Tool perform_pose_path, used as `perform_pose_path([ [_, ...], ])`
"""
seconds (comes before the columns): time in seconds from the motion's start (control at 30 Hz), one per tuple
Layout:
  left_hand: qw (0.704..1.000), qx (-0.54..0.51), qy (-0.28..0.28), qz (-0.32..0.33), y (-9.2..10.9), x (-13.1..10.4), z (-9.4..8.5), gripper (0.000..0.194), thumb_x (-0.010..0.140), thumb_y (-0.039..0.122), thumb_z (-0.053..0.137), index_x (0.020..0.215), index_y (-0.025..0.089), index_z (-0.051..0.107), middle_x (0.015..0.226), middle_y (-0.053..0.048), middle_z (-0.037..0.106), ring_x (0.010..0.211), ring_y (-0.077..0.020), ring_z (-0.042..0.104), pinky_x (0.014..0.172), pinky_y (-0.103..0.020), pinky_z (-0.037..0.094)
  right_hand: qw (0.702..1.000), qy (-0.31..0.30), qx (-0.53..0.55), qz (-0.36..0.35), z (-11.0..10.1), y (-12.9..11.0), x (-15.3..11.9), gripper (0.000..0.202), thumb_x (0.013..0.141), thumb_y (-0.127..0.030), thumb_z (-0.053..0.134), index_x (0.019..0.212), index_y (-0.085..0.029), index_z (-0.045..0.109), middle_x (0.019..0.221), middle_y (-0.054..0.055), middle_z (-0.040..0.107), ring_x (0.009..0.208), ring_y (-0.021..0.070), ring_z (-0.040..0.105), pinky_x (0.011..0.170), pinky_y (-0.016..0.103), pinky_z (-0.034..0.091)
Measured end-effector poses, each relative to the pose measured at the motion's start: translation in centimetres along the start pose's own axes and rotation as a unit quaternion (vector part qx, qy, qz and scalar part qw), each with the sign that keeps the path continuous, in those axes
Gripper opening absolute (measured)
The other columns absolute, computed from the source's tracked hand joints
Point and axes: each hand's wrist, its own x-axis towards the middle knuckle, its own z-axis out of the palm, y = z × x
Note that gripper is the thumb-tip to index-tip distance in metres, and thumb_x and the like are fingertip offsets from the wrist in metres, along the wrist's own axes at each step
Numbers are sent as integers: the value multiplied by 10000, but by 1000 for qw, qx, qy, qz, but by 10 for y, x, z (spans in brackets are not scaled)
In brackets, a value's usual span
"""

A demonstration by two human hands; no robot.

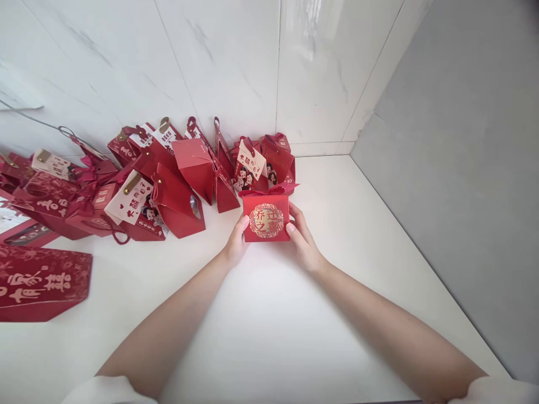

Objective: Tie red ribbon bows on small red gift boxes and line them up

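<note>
A small red gift box (266,233) with a gold round emblem and gold characters on its front is between my two hands. A dark red ribbon bow (273,189) shows along its top. My left hand (238,240) grips the box's left side, thumb at the front edge. On the right side my right hand (304,238) holds it, thumb on the front corner and fingers behind. Just behind the box stand two more red gift boxes, one with a cream flap (251,160) and one with printed figures (278,163).
Many red gift boxes with handles crowd the white table (269,325) along the tiled wall (236,67), from the middle to the left. A large red box (44,283) lies at the left edge. A grey wall (463,168) borders the table on the right.
</note>
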Motion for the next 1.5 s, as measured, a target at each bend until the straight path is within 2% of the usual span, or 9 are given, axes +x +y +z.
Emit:
perform_pose_path([
  [0.57,999,-17,21,-17,1,-1,1,517,887,501,530,1272,169,624,1269,-76,691,1316,-342,533,1142,-484,386,1000,-12,10,6,-1,0,-1,642,949,-577,492,1511,-333,298,1597,53,320,1357,284,458,1101,484,450],
  [0.7,998,-56,41,-3,4,-3,1,490,882,515,510,1206,174,649,1245,-71,700,1282,-335,559,1098,-469,426,998,34,43,40,0,4,1,729,957,-562,497,1563,-311,181,1537,60,437,1356,244,480,1159,459,374],
  [0.77,995,-89,45,-29,7,-3,0,484,881,515,502,1178,165,657,1203,-75,716,1246,-326,587,1064,-458,455,996,50,44,56,0,4,2,655,966,-562,479,1531,-282,306,1494,54,504,1368,242,476,1171,440,352],
  [0.87,987,-125,74,-73,9,-1,-2,385,883,448,523,1090,167,685,1077,-58,751,1137,-291,657,993,-422,509,997,16,39,67,0,3,3,547,984,-592,395,1342,-223,583,1414,58,593,1338,273,512,1149,440,373],
  [1.0,982,-125,106,-92,12,3,0,235,878,296,537,954,153,708,918,-47,761,928,-240,718,874,-359,560,995,2,75,67,1,3,2,626,975,-666,293,1321,-241,596,1342,49,644,1316,281,536,1154,456,374],
  [1.1,986,-109,87,-90,14,4,5,213,881,242,553,991,146,708,923,-50,756,848,-204,715,817,-322,565,995,-12,92,45,1,0,2,623,962,-682,298,1402,-291,500,1417,27,580,1399,266,447,1166,457,369],
  [1.2,993,-78,65,-59,15,4,9,228,894,276,604,1072,169,697,1071,-44,744,956,-200,702,868,-309,550,998,-21,64,17,1,-4,3,585,969,-631,361,1462,-318,392,1522,12,457,1467,240,333,1194,455,328],
  [1.4,999,15,-29,24,11,-5,7,610,799,691,619,1174,212,667,1236,-84,688,1285,-330,549,1051,-439,471,1000,4,28,5,-1,-2,3,548,984,-585,394,1445,-290,371,1529,55,415,1419,228,385,1174,432,349],
  [1.5,996,61,-59,42,9,-7,4,666,751,639,715,1279,251,599,1324,-83,638,1352,-331,487,1093,-447,433,1000,9,30,4,-2,-1,2,550,985,-585,394,1447,-288,364,1502,63,447,1400,230,407,1162,435,365],
])
